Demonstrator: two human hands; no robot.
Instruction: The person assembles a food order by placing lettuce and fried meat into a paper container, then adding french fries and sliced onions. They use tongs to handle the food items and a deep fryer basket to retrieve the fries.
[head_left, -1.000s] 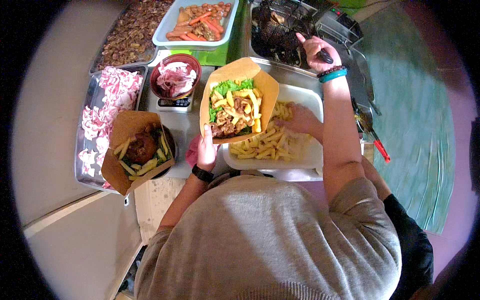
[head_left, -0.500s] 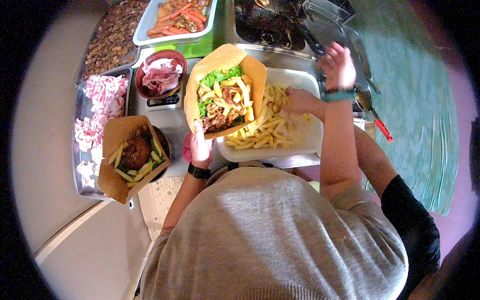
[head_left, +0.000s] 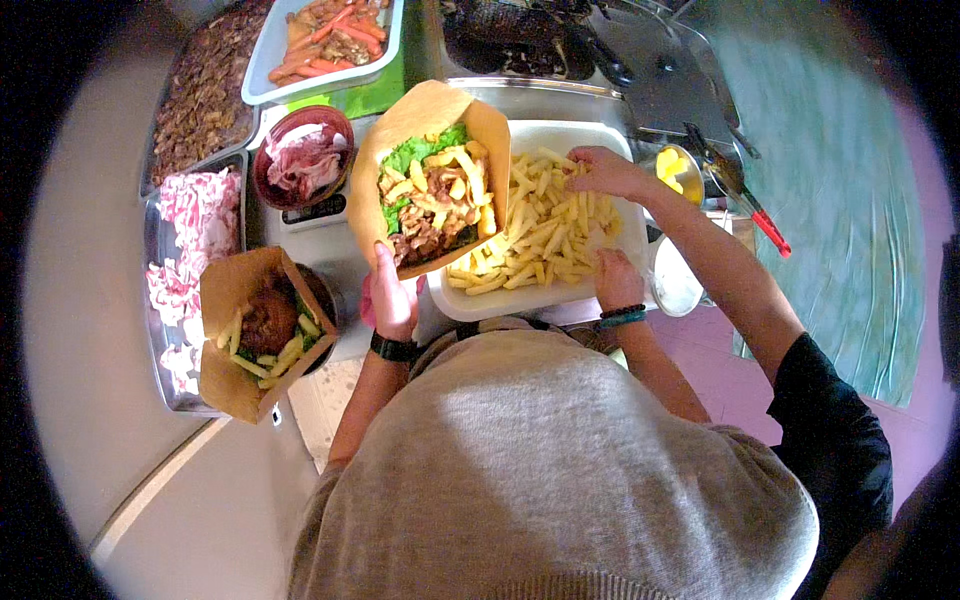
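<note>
My left hand (head_left: 396, 298) grips the lower edge of an open brown paper takeaway box (head_left: 400, 118), tilted up and filled with green lettuce (head_left: 412, 156), browned sliced meat (head_left: 428, 230) and fries. Right of it stands a white tray (head_left: 628, 215) of french fries (head_left: 545, 215). My right hand (head_left: 618, 282), with a dark teal bracelet at the wrist, is at the tray's near right part, fingers bent down against the fries. Whether any fries are between those fingers is hidden. A co-worker's hand (head_left: 608, 172) reaches into the same tray from the right, above mine.
A second filled paper box (head_left: 225, 370) stands at left, beside a tray of raw sliced meat (head_left: 205, 215). A red bowl (head_left: 262, 180) holds more meat. Behind are a carrot tray (head_left: 255, 80) and a dark-bottomed metal pan (head_left: 520, 84). Red-tipped tongs (head_left: 765, 232) lie at right.
My right hand has come down from above the tray's far right side to the fries. My left hand still holds the box. The co-worker's hand stays at the tray, its arm now uncovered.
</note>
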